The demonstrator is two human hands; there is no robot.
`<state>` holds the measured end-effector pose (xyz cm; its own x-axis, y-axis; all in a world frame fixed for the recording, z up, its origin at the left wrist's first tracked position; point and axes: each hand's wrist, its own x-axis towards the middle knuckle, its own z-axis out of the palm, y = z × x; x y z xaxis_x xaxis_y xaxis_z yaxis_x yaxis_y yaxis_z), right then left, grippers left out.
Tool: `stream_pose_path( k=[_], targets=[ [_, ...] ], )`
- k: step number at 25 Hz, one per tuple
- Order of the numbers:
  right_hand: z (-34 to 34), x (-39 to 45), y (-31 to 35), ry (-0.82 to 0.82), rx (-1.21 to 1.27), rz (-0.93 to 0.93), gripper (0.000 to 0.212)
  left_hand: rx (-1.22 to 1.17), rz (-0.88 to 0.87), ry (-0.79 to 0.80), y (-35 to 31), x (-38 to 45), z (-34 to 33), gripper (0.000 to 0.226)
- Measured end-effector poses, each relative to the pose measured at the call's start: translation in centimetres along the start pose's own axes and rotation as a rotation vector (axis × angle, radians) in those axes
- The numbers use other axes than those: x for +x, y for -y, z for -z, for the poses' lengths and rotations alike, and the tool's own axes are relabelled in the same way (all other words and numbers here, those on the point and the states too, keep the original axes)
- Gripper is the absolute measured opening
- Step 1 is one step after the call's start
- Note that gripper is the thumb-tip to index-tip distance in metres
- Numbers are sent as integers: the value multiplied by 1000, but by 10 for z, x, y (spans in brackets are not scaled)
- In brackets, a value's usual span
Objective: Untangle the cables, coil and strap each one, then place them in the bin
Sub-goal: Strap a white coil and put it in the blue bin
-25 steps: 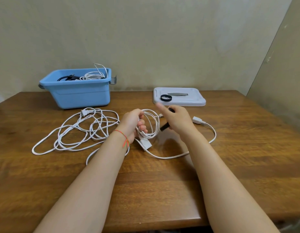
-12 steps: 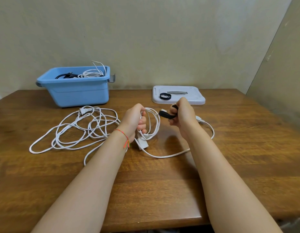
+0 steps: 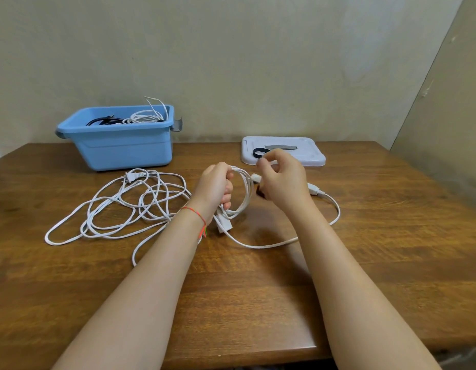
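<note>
Left hand point(image 3: 215, 186) gripping white cable coil point(image 3: 243, 193), right hand point(image 3: 283, 180) beside it

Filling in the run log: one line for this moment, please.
left hand: grips coil | right hand: pinches strap | bin: holds cables | loose cable: on table

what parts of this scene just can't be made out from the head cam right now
Head view only:
- Black strap: mostly hidden under the right hand; only a dark end shows, so whether it wraps the coiled white cable is unclear.
- Left hand fingertips: curled behind the coil.
- Blue bin contents: front wall hides all but cable tops.
- Table near edge: cut off by the frame.
</note>
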<state>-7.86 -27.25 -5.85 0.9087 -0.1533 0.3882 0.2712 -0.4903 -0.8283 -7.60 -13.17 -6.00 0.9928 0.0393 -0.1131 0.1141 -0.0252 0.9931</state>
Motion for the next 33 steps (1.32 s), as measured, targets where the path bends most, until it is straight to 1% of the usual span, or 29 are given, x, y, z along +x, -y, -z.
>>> stream_pose_path(
  k=[3,4,6,8,9,11,13,14,15,16,18,20,23,25,27,29,31,33],
  targets=[
    [-3,-2,-1,122,-118,185,12,397,-289,-147,4,1,1,19],
    [-5,-3,-2,183,-160,223,15,479,-362,-189,5,0,2,22],
    [-12,-7,-1,293,-273,289,24,484,-417,-222,6,2,4,27],
    [-21,-9,0,321,-390,380,31,441,-397,-222,7,6,6,28],
    [-23,-10,0,293,-459,408,31,426,-371,-209,7,8,7,29],
    [-24,-9,1,194,-647,437,24,354,-293,-183,6,9,7,36],
    [-23,-12,4,58,-759,494,6,296,-251,-173,5,7,6,39],
    [-25,-15,7,-35,-762,539,13,286,-252,-170,5,6,5,37],
    [-27,-18,9,-98,-752,582,25,280,-260,-164,6,6,4,34],
    [-28,-20,12,-148,-742,608,32,270,-264,-157,6,5,3,31],
    [-30,-19,13,-226,-730,646,33,215,-252,-155,7,6,1,23],
    [-30,-18,12,-252,-741,624,30,141,-225,-137,7,7,1,16],
    [-26,-14,7,-235,-723,569,23,94,-192,-15,5,4,1,20],
    [-24,-12,3,-227,-705,583,19,66,-217,26,4,-1,-1,19],
    [-21,-10,3,-254,-686,592,17,27,-268,14,3,-4,-1,14],
    [-17,-10,3,-280,-678,582,19,-16,-303,21,3,-4,2,11],
    [-16,-9,2,-304,-686,554,26,-20,-317,34,4,-2,4,10],
    [-13,-8,3,-280,-713,519,32,1,-335,27,6,-2,3,9]
  ],
)
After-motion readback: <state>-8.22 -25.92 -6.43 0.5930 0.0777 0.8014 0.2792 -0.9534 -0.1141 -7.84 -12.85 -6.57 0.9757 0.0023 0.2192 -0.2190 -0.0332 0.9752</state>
